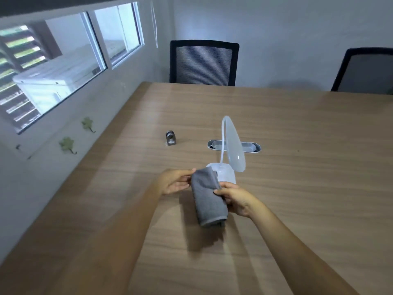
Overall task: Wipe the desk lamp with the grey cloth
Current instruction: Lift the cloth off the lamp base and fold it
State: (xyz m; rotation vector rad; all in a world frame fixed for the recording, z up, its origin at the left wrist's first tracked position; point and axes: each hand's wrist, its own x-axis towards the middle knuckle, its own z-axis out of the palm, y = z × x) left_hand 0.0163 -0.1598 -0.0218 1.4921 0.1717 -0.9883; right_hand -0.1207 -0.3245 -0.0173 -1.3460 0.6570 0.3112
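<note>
Overhead, both of the person's bare hands were out over the wooden table (297,128), sharing the grey cloth (207,199) between them. The left hand (175,180) pinched the cloth's upper edge between thumb and fingertips, the other fingers loosely curled beneath. The right hand (234,198) gripped the cloth's right side, its fingers closed around the fabric. The cloth hung folded and lifted off the tabletop, its hemmed lower end dangling free, a soft shadow below it.

Just behind the cloth stood the white desk lamp (232,145), its base partly hidden by the fabric, its thin neck curving up to the oval head, which tilted downward. Beyond it lay an oval cable grommet (253,148) set into the table, and to the left a small metal object (170,138). Two black mesh chairs (203,63) faced the far edge.
</note>
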